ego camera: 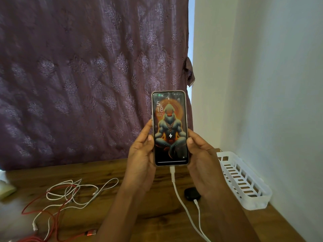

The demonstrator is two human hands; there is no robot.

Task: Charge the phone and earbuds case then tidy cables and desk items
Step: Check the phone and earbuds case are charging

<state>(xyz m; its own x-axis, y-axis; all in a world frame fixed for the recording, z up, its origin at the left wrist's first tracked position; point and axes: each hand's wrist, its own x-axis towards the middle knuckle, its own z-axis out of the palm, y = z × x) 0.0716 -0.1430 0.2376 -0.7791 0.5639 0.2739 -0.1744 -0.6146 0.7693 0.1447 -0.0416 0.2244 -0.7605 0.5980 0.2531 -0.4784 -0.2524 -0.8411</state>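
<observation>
Both grips are closed around one thing: the left grip (139,154) and the right grip (201,154) hold a slim rectangular phone (170,128) with a lit screen upright between them, above the brown wooden desk (157,215). Each grip has its thumb pressed on its own side edge of the phone and its fingers curled behind. The screen shows a clock, a seated figure as wallpaper and a small lightning mark near the middle. A thick white charging cable (176,189) is plugged into the phone's bottom edge and runs down from it across the desk, out of view at the lower edge. Below the phone and a little to its right, a small rounded black earbuds case (191,193) lies on the desk; the plug of a thinner white cable (198,208) meets the case's near edge, though whether it is seated in a port I cannot tell. Right of the phone and lower, a white slotted plastic basket (258,203) stands on the desk along the pale wall (262,67). Below and left of the phone, a loose tangle of white and red cables (70,193) sprawls over the desk. Behind the phone hangs a purple patterned curtain (78,75)
</observation>
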